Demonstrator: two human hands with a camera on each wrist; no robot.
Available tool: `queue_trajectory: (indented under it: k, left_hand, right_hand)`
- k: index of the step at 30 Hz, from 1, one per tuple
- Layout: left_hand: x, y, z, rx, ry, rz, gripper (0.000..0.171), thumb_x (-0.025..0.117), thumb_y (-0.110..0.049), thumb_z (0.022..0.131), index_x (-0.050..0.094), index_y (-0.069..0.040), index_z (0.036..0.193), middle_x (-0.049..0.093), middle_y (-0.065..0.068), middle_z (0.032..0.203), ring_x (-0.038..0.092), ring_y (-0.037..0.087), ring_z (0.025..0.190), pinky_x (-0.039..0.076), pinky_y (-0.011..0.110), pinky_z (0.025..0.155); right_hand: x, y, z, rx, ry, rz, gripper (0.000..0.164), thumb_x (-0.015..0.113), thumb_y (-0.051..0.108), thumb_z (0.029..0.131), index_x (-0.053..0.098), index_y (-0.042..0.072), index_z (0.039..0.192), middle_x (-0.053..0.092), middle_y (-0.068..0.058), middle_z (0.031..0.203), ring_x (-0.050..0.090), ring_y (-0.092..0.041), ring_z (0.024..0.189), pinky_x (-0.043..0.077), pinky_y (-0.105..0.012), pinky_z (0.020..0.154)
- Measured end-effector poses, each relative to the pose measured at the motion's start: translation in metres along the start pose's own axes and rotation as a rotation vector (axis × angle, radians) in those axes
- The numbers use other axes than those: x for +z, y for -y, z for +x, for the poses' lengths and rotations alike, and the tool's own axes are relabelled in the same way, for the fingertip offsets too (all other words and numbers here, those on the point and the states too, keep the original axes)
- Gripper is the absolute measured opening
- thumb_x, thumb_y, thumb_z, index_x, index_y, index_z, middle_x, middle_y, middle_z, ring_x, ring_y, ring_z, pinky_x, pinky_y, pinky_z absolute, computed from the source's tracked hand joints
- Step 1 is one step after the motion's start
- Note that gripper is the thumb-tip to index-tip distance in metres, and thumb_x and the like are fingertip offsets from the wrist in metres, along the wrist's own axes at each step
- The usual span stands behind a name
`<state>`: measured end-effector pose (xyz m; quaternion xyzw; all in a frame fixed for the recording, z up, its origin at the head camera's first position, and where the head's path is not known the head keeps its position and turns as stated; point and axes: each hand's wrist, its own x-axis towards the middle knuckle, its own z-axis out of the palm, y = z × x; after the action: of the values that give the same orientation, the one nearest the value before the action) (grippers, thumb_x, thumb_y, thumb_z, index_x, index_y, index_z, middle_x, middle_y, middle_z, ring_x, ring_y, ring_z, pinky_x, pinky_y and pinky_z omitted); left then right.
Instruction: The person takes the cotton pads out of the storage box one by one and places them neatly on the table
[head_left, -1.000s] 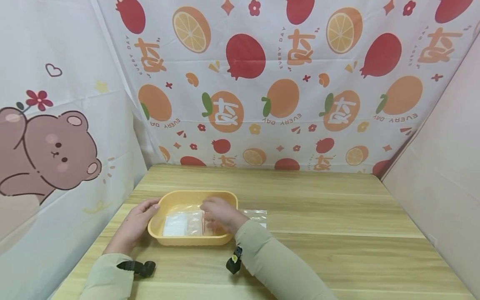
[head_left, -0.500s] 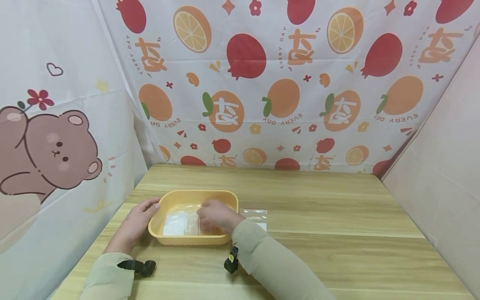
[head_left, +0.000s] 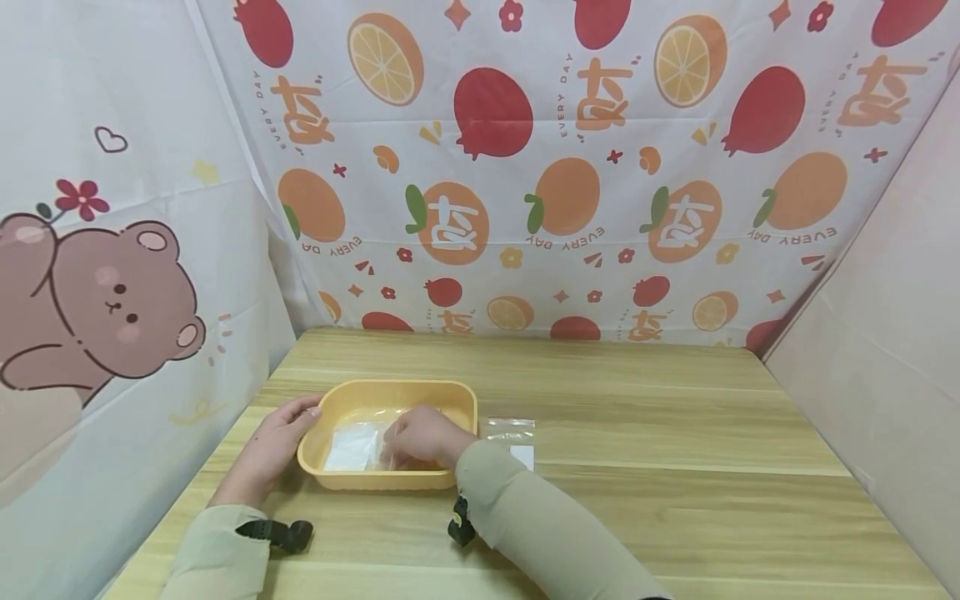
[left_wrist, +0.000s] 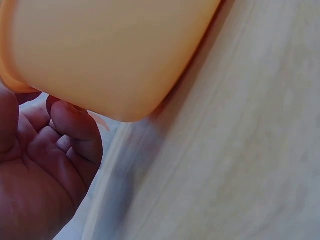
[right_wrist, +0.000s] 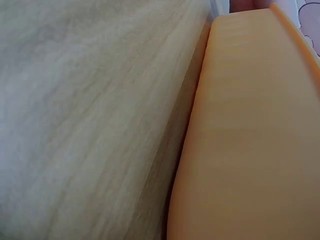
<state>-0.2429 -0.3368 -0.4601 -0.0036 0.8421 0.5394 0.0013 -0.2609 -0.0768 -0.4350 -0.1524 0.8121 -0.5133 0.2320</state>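
Note:
A yellow plastic tray (head_left: 375,481) sits on the table, its outer wall filling much of both wrist views. At its left end my left hand (head_left: 273,446) grips the rim, thumb on top; in the left wrist view the fingers curl under the rim. Inside the tray lies a clear zip bag (head_left: 352,448) with something white in its left part. My right hand (head_left: 427,437) reaches over the tray's right end and pinches the bag's right edge, with the fingertips partly hidden. The right wrist view shows only the tray's outside wall (right_wrist: 250,125), not the right hand.
Another clear zip bag (head_left: 512,431) with a white piece lies on the table just right of the tray, partly covered by the right sleeve (head_left: 532,517). A printed cloth (head_left: 495,200) hangs behind the wood-grain table (head_left: 660,417), with white cloth on both sides.
My right hand has moved left inside the tray, along the bag, and its fingers have closed on the bag's edge. My left hand has stayed on the rim.

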Motion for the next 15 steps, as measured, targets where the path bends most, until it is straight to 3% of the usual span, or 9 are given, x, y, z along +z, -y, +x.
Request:
queue_trajectory:
  k: [5,8,15]
  left_hand:
    - [-0.001,0.002,-0.002,0.014,0.001,-0.004,0.057,0.041,-0.038,0.110,0.041,0.003,0.150,0.043,0.027,0.149,0.052,0.018,0.116,0.051,0.022,0.083]
    - [-0.002,0.001,-0.002,0.017,-0.003,0.006,0.058,0.042,-0.039,0.110,0.042,0.003,0.150,0.043,0.026,0.149,0.053,0.013,0.113,0.050,0.021,0.084]
    - [-0.003,-0.003,-0.002,0.017,-0.006,0.003,0.059,0.043,-0.041,0.109,0.042,0.002,0.149,0.043,0.026,0.149,0.052,0.020,0.118,0.051,0.022,0.084]
  right_hand:
    - [-0.002,0.004,-0.004,-0.007,-0.007,0.044,0.011,0.076,0.005,0.086,0.071,0.008,0.096,0.069,-0.006,0.081,0.067,-0.022,0.069,0.057,-0.033,0.064]
    - [-0.009,0.009,-0.007,-0.061,0.004,0.049,0.012,0.072,0.005,0.089,0.069,0.008,0.100,0.070,-0.006,0.082,0.066,-0.023,0.070,0.057,-0.035,0.063]
    - [-0.043,0.017,-0.015,-0.222,0.050,0.113,0.007,0.069,0.014,0.095,0.070,0.008,0.098,0.073,-0.004,0.088,0.070,-0.020,0.075,0.060,-0.042,0.072]
